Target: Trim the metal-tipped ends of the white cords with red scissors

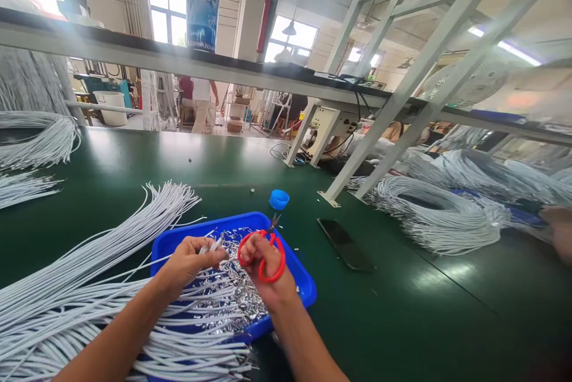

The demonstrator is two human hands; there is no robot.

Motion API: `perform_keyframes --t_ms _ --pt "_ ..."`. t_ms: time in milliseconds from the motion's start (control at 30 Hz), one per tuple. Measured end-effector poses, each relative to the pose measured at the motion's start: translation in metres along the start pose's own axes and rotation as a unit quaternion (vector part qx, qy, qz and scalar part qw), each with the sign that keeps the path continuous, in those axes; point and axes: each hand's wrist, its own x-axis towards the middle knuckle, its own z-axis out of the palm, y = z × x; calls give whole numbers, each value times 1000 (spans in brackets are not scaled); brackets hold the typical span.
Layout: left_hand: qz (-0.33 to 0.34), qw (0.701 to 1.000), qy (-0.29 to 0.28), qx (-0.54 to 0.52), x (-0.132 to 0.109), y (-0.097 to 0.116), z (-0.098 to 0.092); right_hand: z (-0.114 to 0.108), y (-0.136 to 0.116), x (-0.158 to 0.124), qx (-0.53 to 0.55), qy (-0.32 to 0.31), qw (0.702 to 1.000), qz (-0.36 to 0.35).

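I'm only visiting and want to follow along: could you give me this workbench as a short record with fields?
Tray: shallow blue plastic tray holding silver foil scraps
Left hand: pinching the ends of thin white cables above the tray
Right hand: gripping red-handled scissors, blades pointing away
Nearby: round blue cap; flat black phone
Surface: green table

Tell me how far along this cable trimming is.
Done: foil scraps cover the tray, so many ends look trimmed. In hand: the left hand pinches a few cable ends, the right hand holds scissors. Left: a big bundle lies by the tray; how many remain untrimmed, I cannot tell.
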Motion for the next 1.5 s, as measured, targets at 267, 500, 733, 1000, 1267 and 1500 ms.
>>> perform_keyframes --t_ms 267,500,733,1000,1267,1500 --pt "54 992 58 94 -1 1 4 -7 2 0 -151 -5 987 -58" --pt "36 997 67 19 -1 2 8 2 6 -4 -164 -5 986 -25" --pt "57 998 19 15 0 1 5 -9 2 1 -237 -46 966 -94" --pt "14 998 57 -1 2 -4 3 1 5 -2 -45 -36 997 56" --pt "-16 986 118 -119 2 8 -1 -12 0 3 -402 -126 905 -65" --pt "-12 988 133 -72 1 5 -2 -10 1 0 -427 -136 891 -74"
